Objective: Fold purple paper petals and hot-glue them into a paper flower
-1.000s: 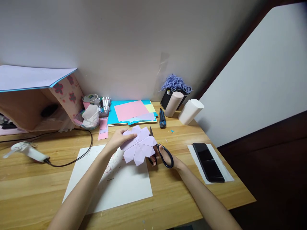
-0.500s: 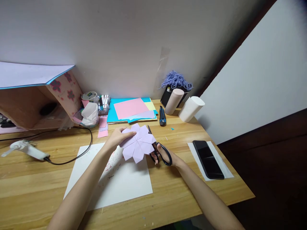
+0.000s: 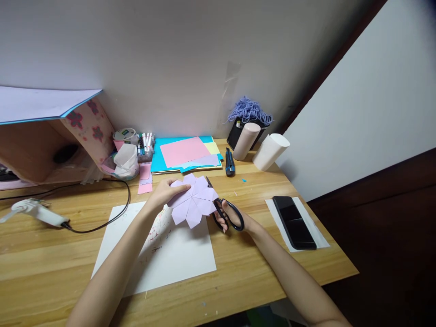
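My left hand (image 3: 166, 193) pinches the upper left edge of a lilac paper flower (image 3: 192, 204), thumb on top. Several pointed petals and creases from its middle show on the flower. Gripped in my right hand (image 3: 235, 217) is a pair of black-handled scissors (image 3: 233, 213), fingers through the loops. The blades are at the flower's right edge, partly hidden behind a petal, so I cannot tell whether they touch it. Below the flower lies a white sheet (image 3: 180, 259) with reddish marks.
Coloured paper (image 3: 185, 152), a box cutter (image 3: 230, 162), a pinkish cylinder (image 3: 247, 141) and a white roll (image 3: 271, 152) stand or lie at the back. A phone (image 3: 294, 222) is at right; a white corded tool (image 3: 41, 213) and cardboard box (image 3: 90, 131) are at left.
The paper flower and my left hand have shifted slightly left in view. The scissors' handle loops look a little wider apart. Both holds stay the same.
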`<state>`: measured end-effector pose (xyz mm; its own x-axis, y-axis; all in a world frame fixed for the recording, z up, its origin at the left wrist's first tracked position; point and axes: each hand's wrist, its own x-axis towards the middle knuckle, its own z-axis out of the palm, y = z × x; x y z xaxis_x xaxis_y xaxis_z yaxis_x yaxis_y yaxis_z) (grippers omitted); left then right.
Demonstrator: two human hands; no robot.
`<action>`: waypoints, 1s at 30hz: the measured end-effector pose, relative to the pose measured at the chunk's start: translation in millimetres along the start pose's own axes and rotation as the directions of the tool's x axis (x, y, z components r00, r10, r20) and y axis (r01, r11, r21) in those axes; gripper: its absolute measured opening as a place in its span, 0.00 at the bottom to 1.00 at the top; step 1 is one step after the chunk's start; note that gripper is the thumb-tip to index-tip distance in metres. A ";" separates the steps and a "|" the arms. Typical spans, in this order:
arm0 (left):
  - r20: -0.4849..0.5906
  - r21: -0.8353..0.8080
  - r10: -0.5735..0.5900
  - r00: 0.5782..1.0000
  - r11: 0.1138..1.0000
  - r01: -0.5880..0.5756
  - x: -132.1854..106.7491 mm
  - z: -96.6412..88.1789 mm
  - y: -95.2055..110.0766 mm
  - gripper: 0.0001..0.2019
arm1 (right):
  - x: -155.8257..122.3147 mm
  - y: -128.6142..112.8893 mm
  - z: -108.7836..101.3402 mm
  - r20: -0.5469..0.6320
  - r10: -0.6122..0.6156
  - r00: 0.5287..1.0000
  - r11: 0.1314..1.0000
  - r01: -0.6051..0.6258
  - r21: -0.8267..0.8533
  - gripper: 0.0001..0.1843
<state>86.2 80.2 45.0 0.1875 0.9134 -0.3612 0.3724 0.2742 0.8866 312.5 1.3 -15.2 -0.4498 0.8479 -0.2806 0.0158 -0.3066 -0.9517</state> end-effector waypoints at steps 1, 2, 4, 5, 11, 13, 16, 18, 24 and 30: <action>-0.004 -0.003 0.002 1.000 1.000 -0.002 0.1 0.4 0.0 0.22 | 1.7 3.4 -1.0 -0.006 0.008 1.000 1.000 -0.008 0.016 0.37; -0.007 -0.008 0.006 1.000 1.000 -0.006 0.3 0.7 0.1 0.22 | 3.3 6.6 -2.0 -0.011 0.010 1.000 1.000 -0.010 0.029 0.36; -0.009 -0.020 0.013 1.000 1.000 -0.013 0.6 1.0 0.2 0.22 | 5.4 11.4 -3.5 -0.016 0.006 1.000 0.999 -0.005 0.040 0.36; -0.002 -0.026 0.013 1.000 1.000 -0.013 0.8 1.0 0.2 0.22 | 5.8 12.7 -3.9 -0.018 0.003 1.000 0.999 -0.002 0.043 0.35; 0.047 -0.046 -0.004 0.999 0.999 0.006 1.3 -2.2 0.3 0.22 | 4.7 8.4 -2.1 0.073 0.047 0.996 0.989 -0.057 0.137 0.38; 0.045 -0.044 0.004 0.999 0.999 -0.002 1.7 -4.2 0.0 0.21 | 4.9 7.6 -2.2 0.114 0.046 0.992 0.987 -0.063 0.146 0.38; 0.045 -0.041 0.031 0.999 0.999 -0.029 2.9 -7.1 -1.4 0.20 | 5.5 8.8 -3.3 0.126 0.032 0.991 0.989 -0.050 0.142 0.37; 0.036 -0.042 0.042 0.998 0.998 -0.040 3.8 -8.4 -2.7 0.20 | 5.6 9.8 -3.9 0.123 0.025 0.992 0.989 -0.042 0.139 0.37; 0.017 -0.061 0.050 0.999 0.997 -0.049 4.3 -7.9 -3.5 0.19 | 6.1 5.8 -1.8 0.082 0.004 0.997 0.995 -0.011 0.096 0.36; -0.014 -0.059 0.022 1.000 0.998 -0.023 4.7 -7.0 -1.8 0.19 | 5.9 1.6 -1.8 0.074 0.025 0.997 0.996 -0.031 0.081 0.35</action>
<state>80.0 86.1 43.7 0.1826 0.9235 -0.3373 0.3134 0.2705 0.9103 311.5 6.6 -18.6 -0.5138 0.8058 -0.2944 -0.0424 -0.3666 -0.9294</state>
